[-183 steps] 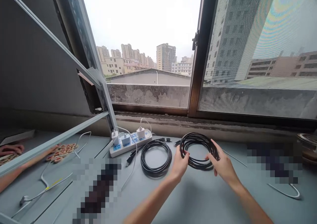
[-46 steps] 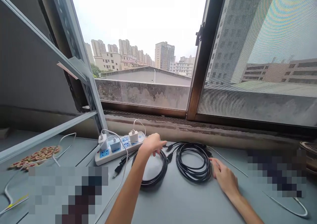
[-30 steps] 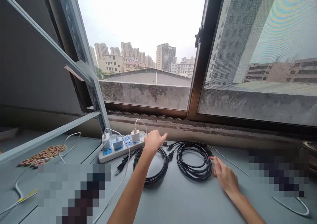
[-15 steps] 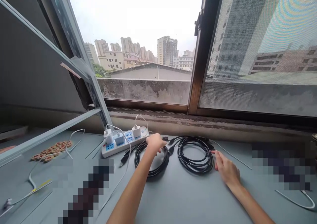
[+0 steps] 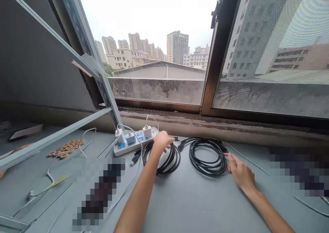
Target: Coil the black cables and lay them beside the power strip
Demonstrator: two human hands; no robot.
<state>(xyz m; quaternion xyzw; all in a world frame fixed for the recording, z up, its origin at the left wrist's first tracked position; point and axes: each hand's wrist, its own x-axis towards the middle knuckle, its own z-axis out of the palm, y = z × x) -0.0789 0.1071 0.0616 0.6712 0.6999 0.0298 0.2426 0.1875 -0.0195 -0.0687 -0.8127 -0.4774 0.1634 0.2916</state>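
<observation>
My left hand (image 5: 162, 142) is closed on the top of the left coil of black cable (image 5: 175, 164); its fingertips are partly hidden behind the hand. The loops of that coil stand a little apart and look tilted. To its right a second coil of black cable (image 5: 196, 166) lies flat on the grey tabletop. My right hand (image 5: 241, 171) rests beside this coil, its index finger stretched out to the right edge and the other fingers loosely bent. Black cable connectors (image 5: 180, 147) lie between the two coils, and another black plug (image 5: 134, 159) sticks out left of them.
A white power strip (image 5: 120, 152) with several white chargers stands behind the left coil. White cables (image 5: 128, 185) run over the table (image 5: 195, 205). Small wooden pieces (image 5: 67, 148) lie at left, beyond a grey metal frame (image 5: 77, 124). A window sill (image 5: 231, 131) borders the back.
The view has turned slightly, so the scene sits further right and higher. The left coil's loops have spread and tilted under my left hand. My right hand stays by the right coil.
</observation>
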